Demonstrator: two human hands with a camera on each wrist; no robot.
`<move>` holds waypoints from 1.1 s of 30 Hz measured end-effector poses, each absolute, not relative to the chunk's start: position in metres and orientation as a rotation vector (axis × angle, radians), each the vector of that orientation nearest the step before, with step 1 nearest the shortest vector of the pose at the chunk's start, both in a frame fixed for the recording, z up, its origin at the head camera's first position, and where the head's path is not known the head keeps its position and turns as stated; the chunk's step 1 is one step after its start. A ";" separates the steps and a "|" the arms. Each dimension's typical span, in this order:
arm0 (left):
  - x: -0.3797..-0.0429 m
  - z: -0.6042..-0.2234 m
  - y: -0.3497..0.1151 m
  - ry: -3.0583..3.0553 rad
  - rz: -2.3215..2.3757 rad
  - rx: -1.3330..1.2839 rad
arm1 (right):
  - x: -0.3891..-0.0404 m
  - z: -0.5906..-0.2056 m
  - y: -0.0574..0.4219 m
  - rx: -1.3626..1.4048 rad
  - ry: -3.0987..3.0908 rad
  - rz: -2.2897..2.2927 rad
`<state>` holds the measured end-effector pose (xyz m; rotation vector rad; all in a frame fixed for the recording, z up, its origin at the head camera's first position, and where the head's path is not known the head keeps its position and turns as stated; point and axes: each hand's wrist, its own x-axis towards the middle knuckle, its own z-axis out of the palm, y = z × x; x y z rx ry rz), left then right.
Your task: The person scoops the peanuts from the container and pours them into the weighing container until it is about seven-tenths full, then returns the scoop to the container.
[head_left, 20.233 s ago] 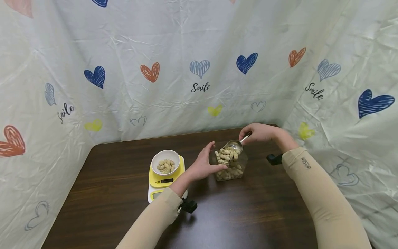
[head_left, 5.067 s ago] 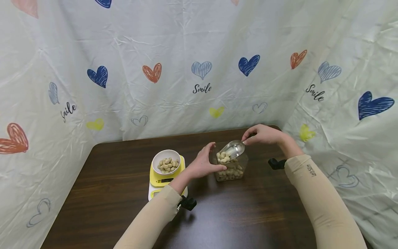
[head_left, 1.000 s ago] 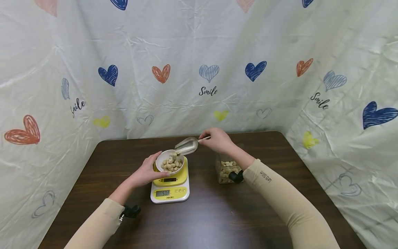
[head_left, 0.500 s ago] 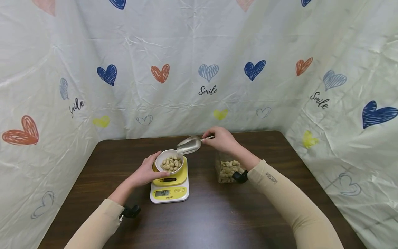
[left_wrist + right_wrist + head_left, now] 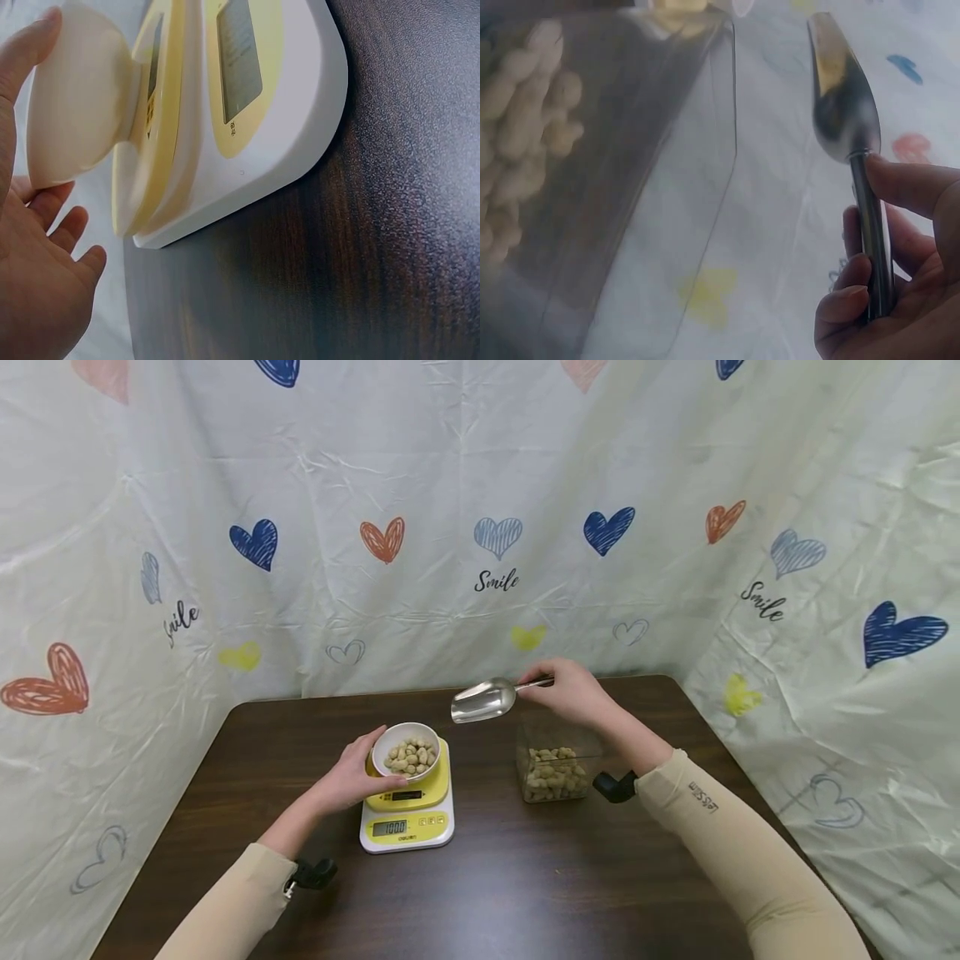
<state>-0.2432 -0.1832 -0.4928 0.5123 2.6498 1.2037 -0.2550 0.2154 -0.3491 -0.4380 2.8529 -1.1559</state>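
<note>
My left hand [image 5: 351, 781] holds the white bowl [image 5: 79, 97] at its sides, thumb on one side and fingers on the other. Unshelled peanuts [image 5: 411, 757] lie in the bowl, which sits on a yellow-and-white kitchen scale [image 5: 407, 831]; its display reads 100.0. Between the bowl and a clear box, my right hand [image 5: 573, 692] grips a metal scoop [image 5: 483, 700] by its handle, up in the air. No peanuts show in the scoop. More peanuts [image 5: 555, 774] fill the lower part of the clear plastic box [image 5: 531, 739], which stands below my right forearm.
Everything stands on a dark wooden table [image 5: 480, 877]. A pale curtain [image 5: 420, 610] with printed hearts hangs behind the table and along both sides. Small black wrist cameras [image 5: 615, 787] stick out from the forearms.
Over the last second the scoop tipped its peanuts into the bowl, then rose and moved right with my right hand. The display went from about 50 to 102.5, then 100.0. Earlier, my left hand was at the box.
</note>
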 end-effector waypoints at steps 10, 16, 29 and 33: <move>-0.241 -0.489 -0.183 2.646 1.151 0.497 | -0.244 -0.341 0.253 -0.371 2.875 -1.173; -0.239 -0.478 -0.183 2.672 1.172 0.507 | -0.238 -0.340 0.272 -0.357 2.901 -1.161; -0.229 -0.437 -0.151 2.706 1.223 0.667 | -0.230 -0.336 0.305 -0.361 2.992 -0.998; -0.223 -0.424 -0.122 2.682 1.226 0.764 | -0.232 -0.335 0.314 -0.435 3.031 -0.869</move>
